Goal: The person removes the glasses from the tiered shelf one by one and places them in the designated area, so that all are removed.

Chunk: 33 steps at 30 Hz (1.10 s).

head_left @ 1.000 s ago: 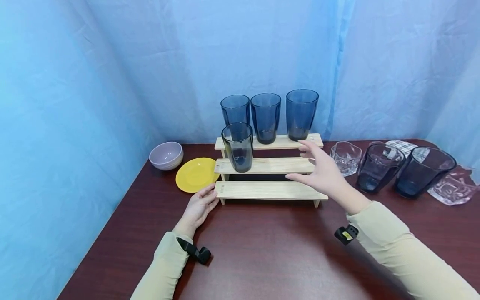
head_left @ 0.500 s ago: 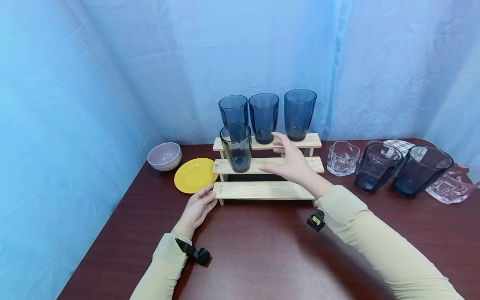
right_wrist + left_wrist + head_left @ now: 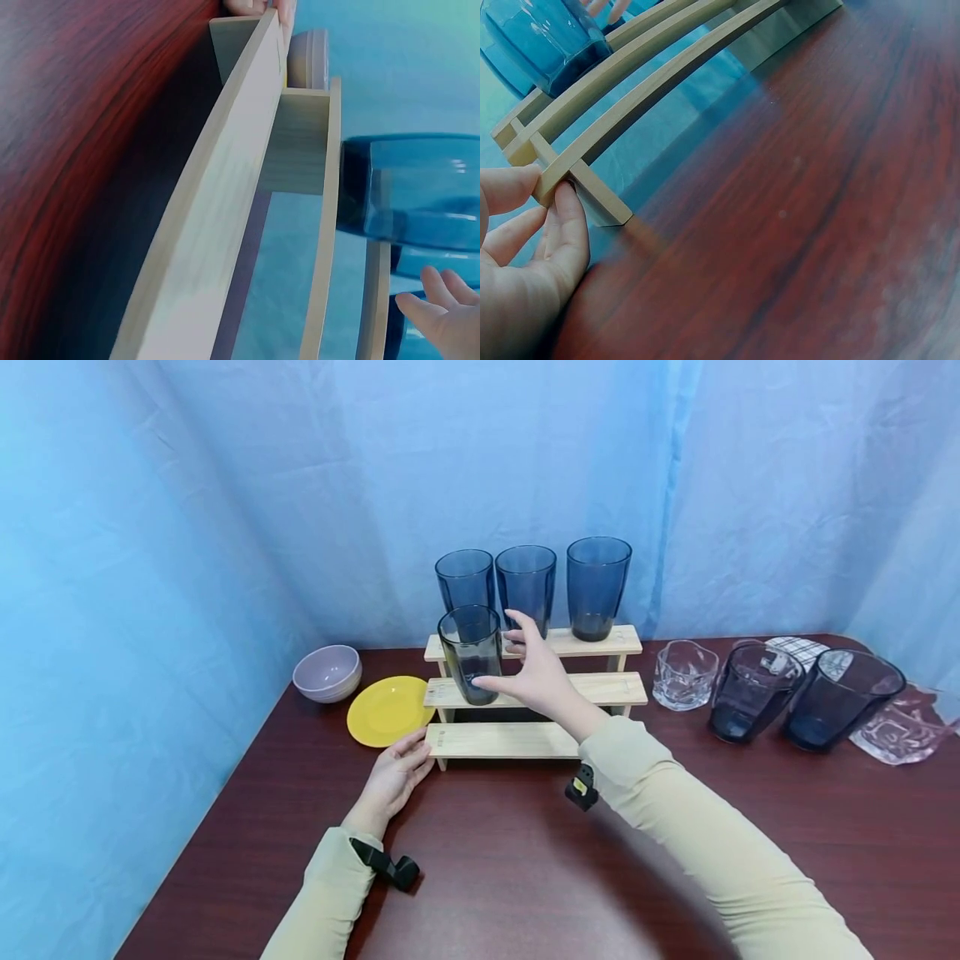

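Note:
A three-step wooden rack [image 3: 517, 739] stands on the table. My left hand [image 3: 390, 781] pinches the left end of its lowest board; in the left wrist view the thumb [image 3: 510, 187] is on one side and a finger [image 3: 570, 225] underneath. On the middle step a dark glass tumbler [image 3: 468, 652] stands upright at the left. My right hand [image 3: 543, 681] is just right of this tumbler, thumb and fingers spread apart. In the right wrist view a gap shows between the fingers [image 3: 439, 307] and the tumbler [image 3: 420, 191]. Three blue-grey tumblers [image 3: 598, 585] line the top step.
Left of the rack lie a yellow plate [image 3: 386, 714] and a lilac bowl [image 3: 327, 675]. To the right are a clear glass [image 3: 684, 677], two tilted dark tumblers [image 3: 832, 710], a pinkish glass [image 3: 900, 731] and a checked item [image 3: 798, 649]. A blue curtain [image 3: 375, 485] hangs behind.
My right hand has moved left along the rack, from its right side to beside the middle-step tumbler, fingers still spread. The left hand keeps its place on the lowest board.

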Motion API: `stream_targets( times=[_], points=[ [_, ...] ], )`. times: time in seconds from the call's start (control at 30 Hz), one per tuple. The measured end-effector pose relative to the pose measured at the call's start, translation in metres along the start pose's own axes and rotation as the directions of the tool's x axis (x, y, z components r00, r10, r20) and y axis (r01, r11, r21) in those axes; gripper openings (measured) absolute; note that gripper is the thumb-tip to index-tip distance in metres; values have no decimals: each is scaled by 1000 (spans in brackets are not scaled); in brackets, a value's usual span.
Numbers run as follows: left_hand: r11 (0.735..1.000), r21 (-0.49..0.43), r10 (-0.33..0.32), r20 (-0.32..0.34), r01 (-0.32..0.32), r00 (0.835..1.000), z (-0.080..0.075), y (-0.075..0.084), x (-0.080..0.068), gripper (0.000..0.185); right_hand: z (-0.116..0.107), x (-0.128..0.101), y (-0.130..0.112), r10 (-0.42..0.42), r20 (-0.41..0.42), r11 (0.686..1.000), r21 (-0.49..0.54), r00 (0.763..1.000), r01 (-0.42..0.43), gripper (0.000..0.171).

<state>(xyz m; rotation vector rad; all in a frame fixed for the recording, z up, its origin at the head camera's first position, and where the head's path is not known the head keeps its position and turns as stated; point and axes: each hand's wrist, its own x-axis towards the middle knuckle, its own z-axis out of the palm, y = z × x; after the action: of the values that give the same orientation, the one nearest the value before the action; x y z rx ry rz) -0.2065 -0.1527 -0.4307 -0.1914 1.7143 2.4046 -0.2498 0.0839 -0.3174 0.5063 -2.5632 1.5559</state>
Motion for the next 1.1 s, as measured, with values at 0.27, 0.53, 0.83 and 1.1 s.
stream_targets(
  times=[0.27, 0.53, 0.83, 1.1],
  points=[
    [1000, 10, -1, 3, 1, 1000, 0, 1, 1, 50, 9, 5, -7, -15, -15, 1000, -18, 1000, 15, 101],
    [1000, 23, 6, -8, -5, 1000, -1, -2, 3, 49, 16, 10, -2, -36, -33, 999, 0, 999, 36, 101],
    [1000, 24, 21, -21, -20, 1000, -1, -3, 2, 48, 21, 10, 0, -57, -72, 998, -11, 996, 56, 100],
    [999, 29, 21, -12, -21, 1000, -2, -3, 2, 49, 22, 10, 3, -75, -89, 997, -18, 993, 74, 99]
  ],
)
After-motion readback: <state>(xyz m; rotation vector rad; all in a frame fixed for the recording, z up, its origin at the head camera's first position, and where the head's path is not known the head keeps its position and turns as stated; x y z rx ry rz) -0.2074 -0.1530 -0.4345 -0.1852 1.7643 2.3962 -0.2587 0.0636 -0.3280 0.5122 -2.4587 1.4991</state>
